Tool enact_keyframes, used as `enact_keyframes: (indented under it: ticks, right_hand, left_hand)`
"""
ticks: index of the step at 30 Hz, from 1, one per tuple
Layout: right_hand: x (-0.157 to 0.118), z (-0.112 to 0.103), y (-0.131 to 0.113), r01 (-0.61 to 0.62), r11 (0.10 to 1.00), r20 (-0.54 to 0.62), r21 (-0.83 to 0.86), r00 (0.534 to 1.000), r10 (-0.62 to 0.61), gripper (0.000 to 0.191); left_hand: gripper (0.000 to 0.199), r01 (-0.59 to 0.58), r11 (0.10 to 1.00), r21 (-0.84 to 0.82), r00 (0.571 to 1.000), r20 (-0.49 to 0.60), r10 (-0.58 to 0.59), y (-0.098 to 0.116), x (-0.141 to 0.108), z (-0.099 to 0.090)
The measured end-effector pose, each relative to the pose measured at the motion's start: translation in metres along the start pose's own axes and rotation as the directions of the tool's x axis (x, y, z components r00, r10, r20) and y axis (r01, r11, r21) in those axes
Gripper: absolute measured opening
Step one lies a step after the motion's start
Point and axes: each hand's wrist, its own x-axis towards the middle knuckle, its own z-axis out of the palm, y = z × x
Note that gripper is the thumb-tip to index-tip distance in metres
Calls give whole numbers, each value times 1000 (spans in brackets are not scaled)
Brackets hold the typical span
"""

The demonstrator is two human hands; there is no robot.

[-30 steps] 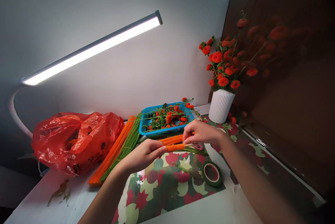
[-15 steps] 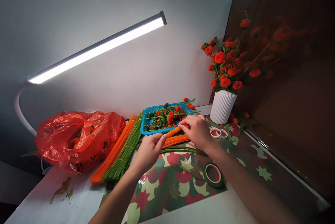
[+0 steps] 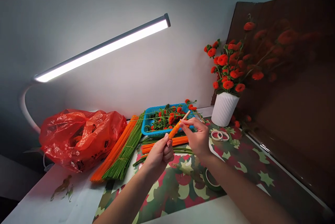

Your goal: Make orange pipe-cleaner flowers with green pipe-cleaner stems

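My left hand (image 3: 160,152) is closed around the lower end of a slim wooden stick (image 3: 186,115), which slants up to the right. An orange pipe cleaner (image 3: 173,132) is coiled around the stick's middle. At the upper end of the coil, my right hand (image 3: 197,137) pinches the pipe cleaner between thumb and fingers, leaving the bare tip showing. Behind both hands is a blue basket (image 3: 143,123) of small orange-red flowers (image 3: 171,118) with green stems. Loose orange pipe cleaners (image 3: 180,140) lie below the stick, partly hidden by the hands.
Bundles of orange (image 3: 115,150) and green pipe cleaners (image 3: 127,152) lie left, beside a red plastic bag (image 3: 83,140). A white vase (image 3: 225,109) of flowers stands right, near white tape rings (image 3: 216,135). My right forearm partly covers a green tape roll (image 3: 208,182). A lamp (image 3: 104,49) hangs above.
The stick has tilted more upright, and its bare wooden tip now shows past my right fingers. My left hand has turned and curled into a fuller grip. The view has shifted slightly.
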Motion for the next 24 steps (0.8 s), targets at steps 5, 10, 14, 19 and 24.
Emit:
enact_keyframes:
  ticks: [5,10,14,19,24]
  right_hand:
    - [4,6,2,-325,773,122,545,943,311,20]
    - [4,5,-5,-545,501,328,672,826,458,27]
    - [1,5,0,-619,382,397,686,758,518,41]
    - [-5,5,14,-638,439,479,632,767,427,39]
    - [-5,1,20,-653,519,562,552,751,347,41]
  left_hand:
    - [45,-4,996,-87,996,94,13,-1,-2,0]
    - [47,9,998,-54,988,152,-1,-1,-5,-1]
    - [50,27,1000,7,979,202,-28,-1,-8,1]
    - [49,4,998,65,968,250,-20,1,-8,-2]
    - [47,-55,970,238,961,278,-14,15,-5,-15]
